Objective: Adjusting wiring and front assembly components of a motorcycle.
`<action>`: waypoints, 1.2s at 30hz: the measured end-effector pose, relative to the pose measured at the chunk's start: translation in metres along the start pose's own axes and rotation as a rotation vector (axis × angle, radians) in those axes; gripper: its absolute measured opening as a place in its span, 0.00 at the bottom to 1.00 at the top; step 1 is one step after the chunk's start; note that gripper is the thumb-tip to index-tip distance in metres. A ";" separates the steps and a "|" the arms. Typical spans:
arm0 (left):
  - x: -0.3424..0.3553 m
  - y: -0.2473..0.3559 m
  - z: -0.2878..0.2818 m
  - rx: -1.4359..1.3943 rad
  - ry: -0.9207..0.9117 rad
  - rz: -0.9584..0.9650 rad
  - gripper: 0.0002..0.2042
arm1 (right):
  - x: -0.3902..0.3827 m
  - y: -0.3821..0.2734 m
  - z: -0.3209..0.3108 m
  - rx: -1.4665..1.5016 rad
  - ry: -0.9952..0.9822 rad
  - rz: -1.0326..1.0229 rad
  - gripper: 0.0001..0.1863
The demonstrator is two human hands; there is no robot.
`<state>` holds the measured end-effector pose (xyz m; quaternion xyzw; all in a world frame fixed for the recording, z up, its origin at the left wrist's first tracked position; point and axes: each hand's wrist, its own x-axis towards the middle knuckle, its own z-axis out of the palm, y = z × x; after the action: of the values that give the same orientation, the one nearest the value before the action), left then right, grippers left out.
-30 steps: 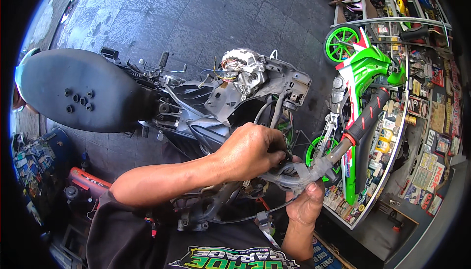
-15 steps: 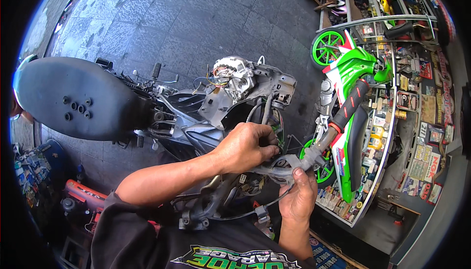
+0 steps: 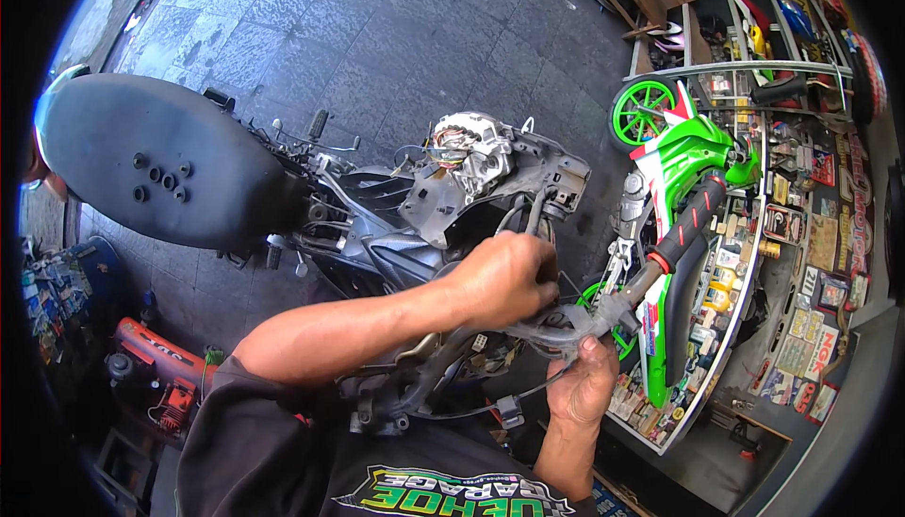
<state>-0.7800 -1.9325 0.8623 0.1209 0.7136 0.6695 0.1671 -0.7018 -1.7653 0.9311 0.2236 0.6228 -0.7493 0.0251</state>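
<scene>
Here the right hand [image 3: 578, 385] clasps the handlebar's [image 3: 643, 284] near edge, left hand [image 3: 504, 277] hiding its grip, wide floor [image 3: 377, 46] beyond

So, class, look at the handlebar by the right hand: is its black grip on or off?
On: the black grip covers the outer end of the handlebar, which comes out through its red-edged inner end.

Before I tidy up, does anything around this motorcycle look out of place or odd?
Yes. Several small, dark round pieces lie on the black seat, an odd spot for parts that might roll off. The handlebar also looks dull and grimy, though I can't tell whether it's damaged.
</scene>
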 end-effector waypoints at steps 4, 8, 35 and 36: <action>0.001 -0.004 -0.001 -0.082 -0.043 -0.040 0.10 | 0.000 -0.003 -0.005 0.048 -0.034 0.063 0.34; 0.001 -0.005 0.005 -0.060 -0.031 0.020 0.09 | -0.002 -0.002 -0.008 0.049 -0.047 0.063 0.34; 0.008 -0.006 -0.022 0.400 -0.393 0.460 0.13 | -0.002 -0.006 -0.004 0.019 -0.017 0.045 0.28; 0.008 -0.010 -0.021 0.364 -0.370 0.493 0.13 | -0.002 -0.007 -0.003 0.013 -0.008 0.050 0.29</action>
<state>-0.7956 -1.9489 0.8529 0.4366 0.7282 0.5182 0.1027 -0.7017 -1.7612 0.9374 0.2363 0.6121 -0.7533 0.0450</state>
